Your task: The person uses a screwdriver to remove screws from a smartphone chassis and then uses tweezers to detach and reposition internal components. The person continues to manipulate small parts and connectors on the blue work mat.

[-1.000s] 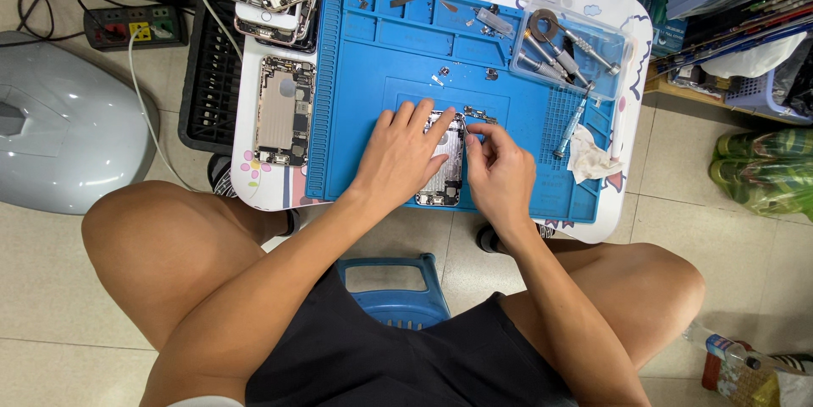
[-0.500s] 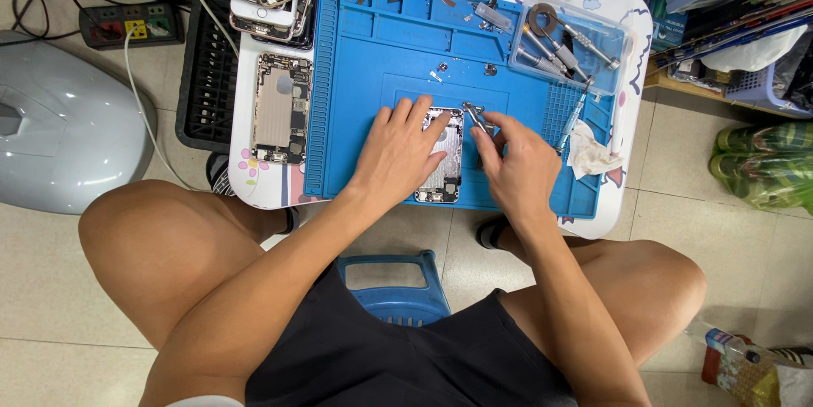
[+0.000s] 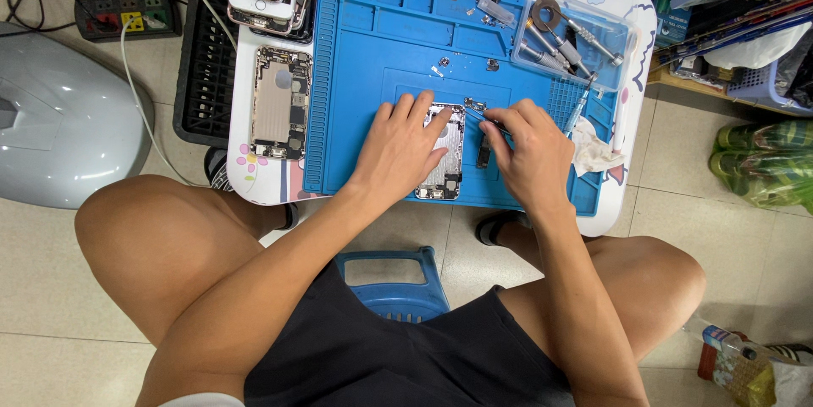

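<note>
Left hand [image 3: 398, 149]: flat on phone chassis [image 3: 446, 153], we pin it firm | right hand [image 3: 533, 153]: grip pinching tweezers [image 3: 481, 113], tips at chassis two o'clock, we work slowly | blue mat [image 3: 373, 60] underneath.

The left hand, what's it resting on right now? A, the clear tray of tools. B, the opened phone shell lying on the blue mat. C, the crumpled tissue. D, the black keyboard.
B: the left hand lies flat with its fingers on the opened phone shell in the middle of the blue mat, while the right hand works beside it with a thin tool.
</note>
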